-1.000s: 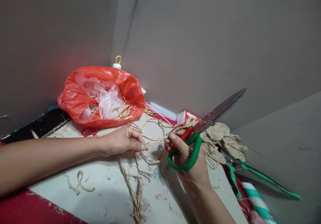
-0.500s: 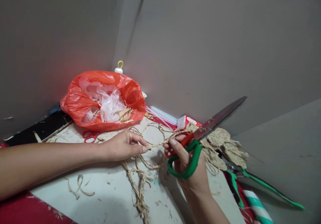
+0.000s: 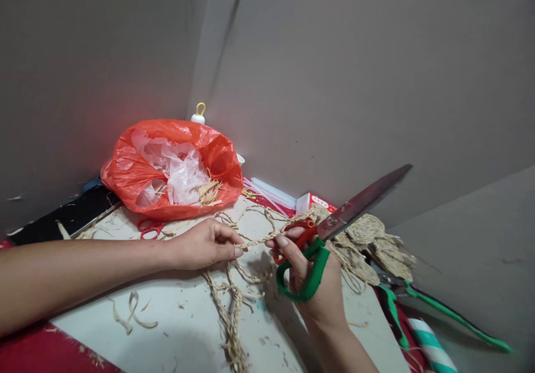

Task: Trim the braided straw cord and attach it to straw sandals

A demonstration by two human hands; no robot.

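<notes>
My left hand (image 3: 209,243) pinches a braided straw cord (image 3: 261,240) between thumb and fingers. To its right, my right hand (image 3: 315,275) holds a large pair of scissors (image 3: 351,208) with one green and one red handle, the blades together and aimed up to the right. The thumb and fingertips of that same hand also touch the cord. More braided cord (image 3: 232,317) hangs down toward the front of the white table and loops behind my hands. Coiled woven straw pieces (image 3: 365,231) lie just beyond the scissors.
A red plastic bag (image 3: 129,166) with white plastic and straw scraps stands at the back left. Small red-handled scissors (image 3: 150,228) lie by it. Green-handled shears (image 3: 455,311) and a green-striped roll (image 3: 430,345) are at the right. Straw bits litter the white tabletop (image 3: 175,311).
Both hands have shifted slightly left with the cord between them. The large scissors have tilted a little, their handles moving left and down. Their blades look closed in both frames.
</notes>
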